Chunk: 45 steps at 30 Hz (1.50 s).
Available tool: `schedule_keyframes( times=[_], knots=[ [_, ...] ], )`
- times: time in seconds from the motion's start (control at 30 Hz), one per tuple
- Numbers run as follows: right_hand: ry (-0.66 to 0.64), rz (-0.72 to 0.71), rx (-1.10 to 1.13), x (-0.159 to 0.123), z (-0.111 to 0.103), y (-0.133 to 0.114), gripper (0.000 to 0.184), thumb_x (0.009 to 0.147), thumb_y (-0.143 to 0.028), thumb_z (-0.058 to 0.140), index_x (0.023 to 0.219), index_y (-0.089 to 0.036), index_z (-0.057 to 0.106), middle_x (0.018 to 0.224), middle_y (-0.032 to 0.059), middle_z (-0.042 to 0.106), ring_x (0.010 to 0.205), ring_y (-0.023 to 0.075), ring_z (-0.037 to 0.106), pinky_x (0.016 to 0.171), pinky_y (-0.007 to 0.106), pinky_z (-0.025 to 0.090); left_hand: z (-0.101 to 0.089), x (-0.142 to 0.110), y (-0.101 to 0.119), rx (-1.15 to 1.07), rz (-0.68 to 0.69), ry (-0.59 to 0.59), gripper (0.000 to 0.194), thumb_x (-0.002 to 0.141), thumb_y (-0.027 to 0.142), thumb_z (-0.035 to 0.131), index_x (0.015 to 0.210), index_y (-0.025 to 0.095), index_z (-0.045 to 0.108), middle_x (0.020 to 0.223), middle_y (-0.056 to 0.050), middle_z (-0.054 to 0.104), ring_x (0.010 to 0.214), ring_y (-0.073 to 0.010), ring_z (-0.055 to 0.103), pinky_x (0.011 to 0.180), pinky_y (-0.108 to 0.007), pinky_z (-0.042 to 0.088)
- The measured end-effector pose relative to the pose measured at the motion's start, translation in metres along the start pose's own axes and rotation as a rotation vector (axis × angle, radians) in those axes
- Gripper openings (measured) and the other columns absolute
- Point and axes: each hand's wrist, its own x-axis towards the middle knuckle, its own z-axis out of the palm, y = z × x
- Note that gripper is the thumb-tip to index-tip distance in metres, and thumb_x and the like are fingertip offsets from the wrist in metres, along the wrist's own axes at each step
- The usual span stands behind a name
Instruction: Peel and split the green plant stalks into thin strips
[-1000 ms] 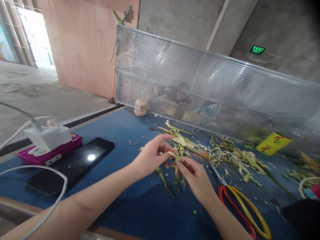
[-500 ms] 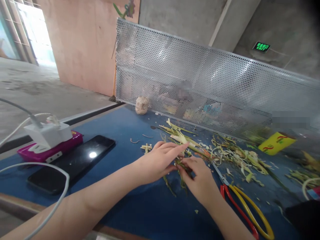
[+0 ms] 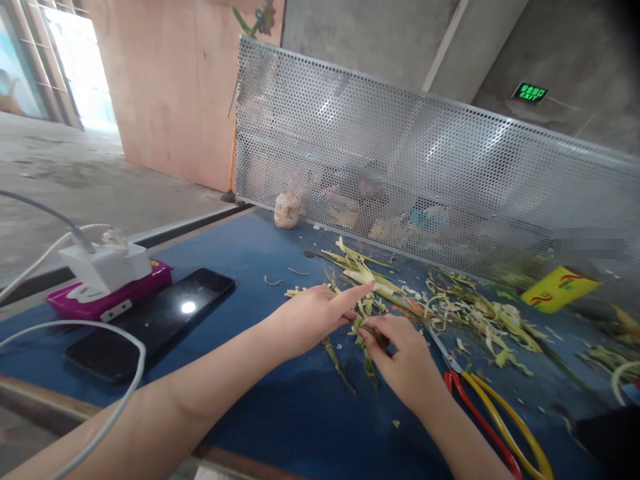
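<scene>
My right hand (image 3: 400, 347) pinches a small bundle of green plant stems (image 3: 369, 360) between thumb and fingers, just above the blue table. Left of it, my left hand (image 3: 315, 320) reaches over the same plant bits, its index finger stretched out and apart from the thumb. More thin stems (image 3: 340, 367) trail out from beneath that hand; its inner side is hidden. Pale peeled strips (image 3: 373, 277) lie beyond the fingertips. Close to my right wrist rest scissors (image 3: 463, 377) with one red and one yellow handle, blades toward the strips.
Shredded plant scraps (image 3: 485, 313) spread to the right, near a yellow wrapped roll (image 3: 560, 289). A black phone (image 3: 155, 323) and a purple power strip (image 3: 110, 293) with chargers lie left. A perforated metal screen (image 3: 350, 133) stands behind, a pale lump (image 3: 287, 211) before it.
My left hand has drawn slightly back to the left, uncovering more of the plant bits between the hands. The right hand keeps its pinch. The whole view has shifted a little.
</scene>
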Motion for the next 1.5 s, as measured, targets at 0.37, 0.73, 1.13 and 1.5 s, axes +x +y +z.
schedule_keyframes(
  times=[0.37,0.73,1.13,1.5],
  knots=[
    [0.135,-0.031,0.076,0.001,-0.008,0.003,0.011,0.078,-0.025,0.05,0.078,-0.019,0.058,0.073,0.0042,0.062,0.071,0.0165,0.057,0.067,0.029,0.044,-0.006,0.008,0.0,-1.042,-0.482,0.054,0.069,0.061,0.022,0.068,0.122,0.017,0.036,0.072,-0.004,0.067,0.061,-0.0136,0.061,0.051,-0.022,0.046],
    [-0.116,0.242,0.416,0.007,-0.013,-0.005,0.015,0.077,-0.03,0.049,0.072,-0.018,0.055,0.069,0.0026,0.057,0.066,0.0149,0.054,0.061,0.025,0.043,-0.008,0.006,0.008,-0.987,-0.377,0.056,0.058,0.065,0.02,0.064,0.117,0.017,0.04,0.072,-0.003,0.065,0.066,-0.0138,0.06,0.051,-0.021,0.044],
    [-0.18,0.434,0.698,0.01,-0.011,-0.002,0.023,0.076,-0.037,0.051,0.072,-0.016,0.059,0.056,-0.0008,0.052,0.054,0.011,0.047,0.051,0.021,0.038,-0.002,-0.003,0.008,-0.063,0.222,0.146,0.045,0.084,0.016,0.037,0.128,0.017,0.029,0.092,-0.008,0.061,0.086,-0.0143,0.056,0.074,-0.026,0.046],
    [-0.137,0.393,0.822,0.008,-0.006,0.0,0.02,0.076,-0.034,0.051,0.069,-0.016,0.056,0.06,-0.0005,0.053,0.053,0.0104,0.048,0.051,0.021,0.042,0.001,-0.004,0.01,-0.029,0.214,0.22,0.047,0.085,0.018,0.036,0.13,0.016,0.021,0.086,-0.005,0.061,0.083,-0.0141,0.055,0.071,-0.025,0.047]
  ],
)
